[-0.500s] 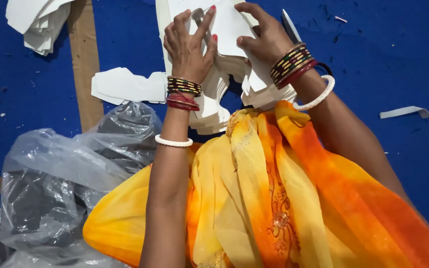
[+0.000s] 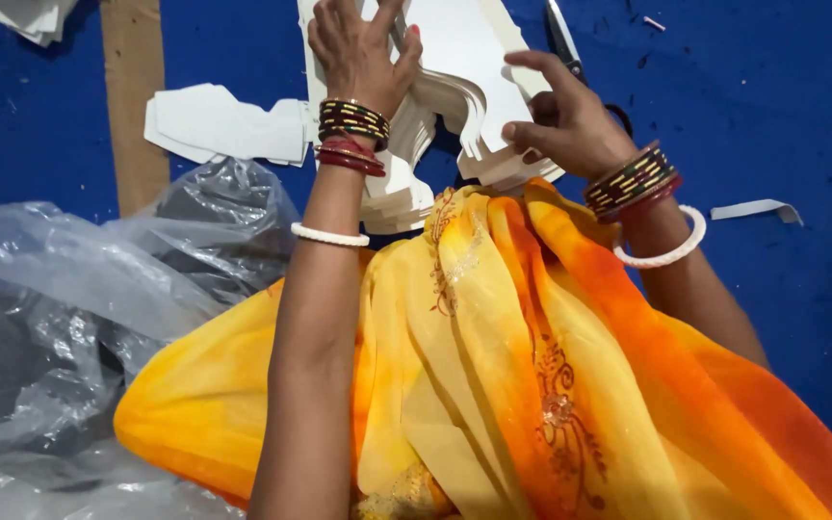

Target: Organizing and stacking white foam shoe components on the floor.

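Observation:
A thick stack of white cut-out card pieces (image 2: 459,67) lies on the blue floor cloth in front of me. My left hand (image 2: 358,48) rests on the stack's left side with its fingers curled over the top sheets. My right hand (image 2: 560,120) is at the stack's right edge, thumb and fingers pinching the edges of the pieces. Both wrists carry several coloured bangles and a white one. An orange and yellow garment (image 2: 493,366) covers my lap below the stack.
A pair of scissors (image 2: 562,39) lies just beyond the stack. More white cut-outs (image 2: 214,120) sit to the left beside a brown cardboard strip (image 2: 137,96). Crumpled clear plastic sheeting (image 2: 79,318) fills the lower left. A paper scrap (image 2: 758,208) lies at right.
My right hand has slid from the top of the stack down to its right edge. My left hand stays on the left side of the stack.

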